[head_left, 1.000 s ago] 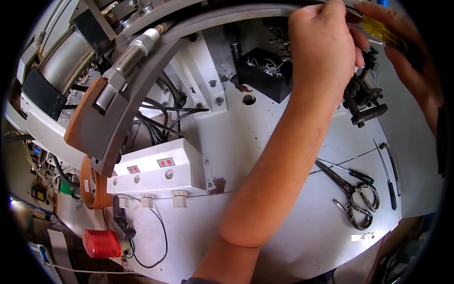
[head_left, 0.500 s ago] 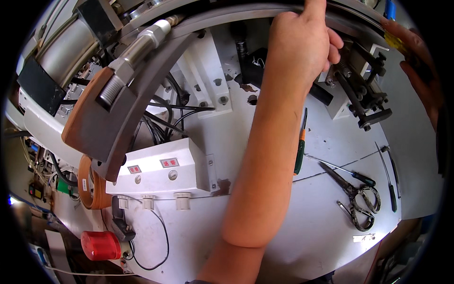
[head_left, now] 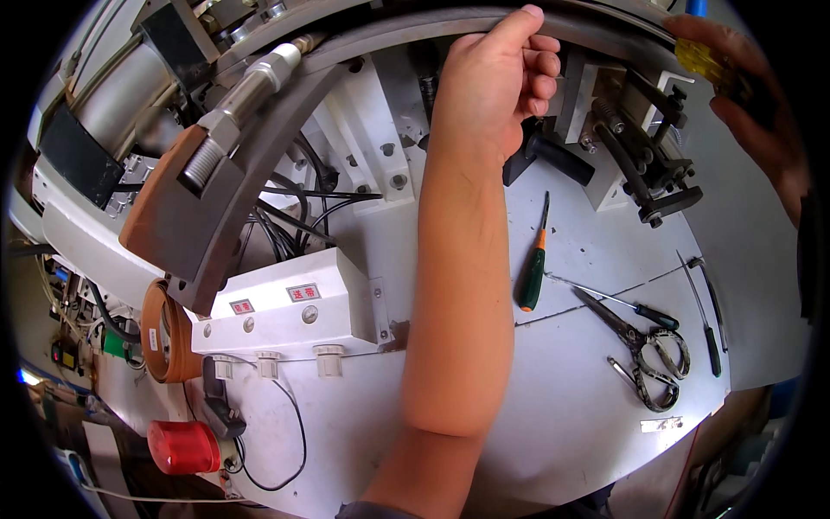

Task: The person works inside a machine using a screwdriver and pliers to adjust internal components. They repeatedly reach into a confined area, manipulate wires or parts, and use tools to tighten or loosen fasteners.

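Observation:
My left hand (head_left: 494, 82) lies across the curved dark metal rail (head_left: 393, 36) at the top, thumb along the rail and the other fingers curled below it. Whatever those fingers may hold is hidden. At the upper right my right hand (head_left: 750, 95) is closed around the yellow see-through handle (head_left: 693, 58) of a screwdriver, whose thin shaft points up and left along the rail. Below my left hand, right of the forearm, a green and orange screwdriver (head_left: 533, 275) rests on the white metal plate (head_left: 562, 381).
Scissors (head_left: 640, 346), a thin screwdriver (head_left: 654, 317) and slim tools (head_left: 707, 320) lie at the right. A black bracket with springs (head_left: 644, 147) stands near my right hand. To the left are a white control box (head_left: 285, 311), cables (head_left: 298, 208), a tape roll (head_left: 166, 333) and a red lamp (head_left: 183, 447).
My left hand has drawn back left and slightly down along the rail, its thumb now fully in view. The green and orange screwdriver is uncovered. The whole view has shifted a little.

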`<state>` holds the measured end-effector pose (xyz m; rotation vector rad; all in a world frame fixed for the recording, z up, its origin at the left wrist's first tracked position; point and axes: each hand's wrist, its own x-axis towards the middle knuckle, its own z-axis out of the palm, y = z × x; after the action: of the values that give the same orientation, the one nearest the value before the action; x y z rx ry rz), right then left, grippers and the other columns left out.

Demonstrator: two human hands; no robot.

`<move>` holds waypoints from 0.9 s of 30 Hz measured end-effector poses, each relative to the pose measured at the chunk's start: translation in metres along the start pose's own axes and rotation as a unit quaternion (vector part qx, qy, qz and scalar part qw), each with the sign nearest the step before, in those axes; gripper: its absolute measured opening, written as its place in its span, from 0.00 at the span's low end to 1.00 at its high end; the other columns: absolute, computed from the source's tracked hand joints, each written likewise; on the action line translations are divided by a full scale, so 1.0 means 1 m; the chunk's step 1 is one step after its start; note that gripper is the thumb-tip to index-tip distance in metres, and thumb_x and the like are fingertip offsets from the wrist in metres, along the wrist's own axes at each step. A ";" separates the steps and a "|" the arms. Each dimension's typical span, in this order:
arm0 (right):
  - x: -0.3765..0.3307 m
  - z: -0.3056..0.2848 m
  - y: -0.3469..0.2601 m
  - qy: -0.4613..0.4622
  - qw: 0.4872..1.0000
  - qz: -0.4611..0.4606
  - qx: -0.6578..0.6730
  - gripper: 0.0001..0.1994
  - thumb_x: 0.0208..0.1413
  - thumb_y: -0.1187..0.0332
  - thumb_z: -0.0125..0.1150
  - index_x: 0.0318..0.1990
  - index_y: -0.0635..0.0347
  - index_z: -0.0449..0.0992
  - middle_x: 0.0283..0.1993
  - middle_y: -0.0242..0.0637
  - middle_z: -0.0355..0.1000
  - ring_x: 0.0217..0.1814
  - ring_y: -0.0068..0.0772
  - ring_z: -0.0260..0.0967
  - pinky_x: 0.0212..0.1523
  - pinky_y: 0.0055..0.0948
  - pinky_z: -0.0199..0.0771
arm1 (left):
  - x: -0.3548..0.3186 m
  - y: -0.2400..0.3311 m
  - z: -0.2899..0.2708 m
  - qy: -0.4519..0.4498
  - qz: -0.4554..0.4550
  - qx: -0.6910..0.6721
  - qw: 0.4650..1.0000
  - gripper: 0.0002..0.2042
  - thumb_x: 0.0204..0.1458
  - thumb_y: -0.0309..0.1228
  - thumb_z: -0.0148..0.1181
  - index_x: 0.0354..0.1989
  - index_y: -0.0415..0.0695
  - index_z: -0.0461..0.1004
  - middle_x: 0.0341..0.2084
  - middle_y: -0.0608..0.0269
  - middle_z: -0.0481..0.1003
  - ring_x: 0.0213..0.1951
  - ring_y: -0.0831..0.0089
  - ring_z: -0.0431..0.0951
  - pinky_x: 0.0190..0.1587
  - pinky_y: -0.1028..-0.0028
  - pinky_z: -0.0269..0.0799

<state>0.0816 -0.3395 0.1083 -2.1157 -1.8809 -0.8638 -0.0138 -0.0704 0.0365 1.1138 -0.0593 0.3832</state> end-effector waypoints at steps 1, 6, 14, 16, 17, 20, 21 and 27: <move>0.000 0.003 -0.003 0.000 1.000 0.001 0.002 0.40 0.47 0.95 0.49 0.65 0.40 0.64 0.67 0.34 0.65 0.73 0.46 0.56 0.73 0.48 0.54 | 0.001 -0.001 0.001 -0.005 0.017 -0.018 1.000 0.18 0.61 0.46 0.56 0.33 0.39 0.71 0.18 0.67 0.70 0.16 0.80 0.67 0.16 0.80 0.58; 0.005 0.016 0.004 0.009 1.000 -0.015 0.017 0.41 0.47 0.96 0.49 0.65 0.39 0.64 0.67 0.34 0.65 0.73 0.46 0.56 0.73 0.48 0.53 | 0.002 0.001 0.002 -0.004 0.028 0.038 0.999 0.18 0.62 0.44 0.57 0.34 0.38 0.72 0.18 0.67 0.70 0.16 0.80 0.67 0.16 0.80 0.59; -0.004 -0.008 0.010 -0.071 0.995 -0.055 -0.053 0.44 0.44 0.98 0.48 0.64 0.36 0.63 0.68 0.33 0.64 0.74 0.45 0.53 0.74 0.45 0.52 | 0.003 -0.003 0.006 -0.058 0.017 0.052 0.997 0.16 0.61 0.42 0.58 0.34 0.39 0.73 0.20 0.67 0.71 0.18 0.80 0.68 0.18 0.80 0.60; 0.009 0.013 -0.011 -0.015 1.000 -0.002 0.018 0.45 0.43 0.98 0.48 0.64 0.34 0.62 0.68 0.32 0.64 0.74 0.43 0.54 0.74 0.44 0.53 | -0.002 0.001 -0.004 -0.023 0.019 0.049 0.998 0.16 0.60 0.42 0.59 0.33 0.40 0.73 0.20 0.67 0.72 0.17 0.80 0.68 0.19 0.80 0.60; 0.009 0.011 -0.020 -0.015 1.000 0.005 0.013 0.43 0.45 0.97 0.49 0.64 0.36 0.62 0.68 0.33 0.64 0.74 0.43 0.54 0.74 0.44 0.54 | 0.000 0.002 -0.001 -0.018 0.015 0.046 0.999 0.16 0.60 0.42 0.59 0.33 0.40 0.73 0.20 0.68 0.72 0.17 0.80 0.67 0.19 0.80 0.60; 0.002 0.003 -0.036 -0.025 0.999 0.023 -0.011 0.38 0.50 0.93 0.52 0.64 0.40 0.63 0.66 0.34 0.65 0.73 0.43 0.56 0.73 0.44 0.56 | -0.005 0.008 0.001 -0.015 0.008 0.094 0.995 0.16 0.59 0.43 0.61 0.26 0.43 0.73 0.16 0.69 0.70 0.16 0.80 0.66 0.19 0.81 0.60; -0.002 0.006 -0.028 -0.018 1.000 0.020 0.002 0.39 0.49 0.93 0.52 0.64 0.38 0.63 0.66 0.34 0.65 0.73 0.42 0.56 0.73 0.44 0.57 | -0.005 0.008 0.001 -0.015 0.001 0.119 0.993 0.17 0.58 0.43 0.62 0.25 0.43 0.73 0.15 0.69 0.69 0.16 0.80 0.66 0.19 0.81 0.59; -0.009 0.011 -0.030 -0.006 1.000 0.029 0.000 0.40 0.49 0.93 0.51 0.65 0.35 0.63 0.66 0.32 0.66 0.73 0.41 0.55 0.73 0.42 0.57 | 0.000 -0.001 0.006 -0.022 0.029 0.101 0.994 0.16 0.57 0.42 0.62 0.24 0.42 0.73 0.16 0.67 0.70 0.17 0.79 0.67 0.20 0.80 0.60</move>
<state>0.0563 -0.3362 0.0870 -2.1701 -1.8154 -0.8405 -0.0124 -0.0756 0.0382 1.3228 -0.0932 0.4248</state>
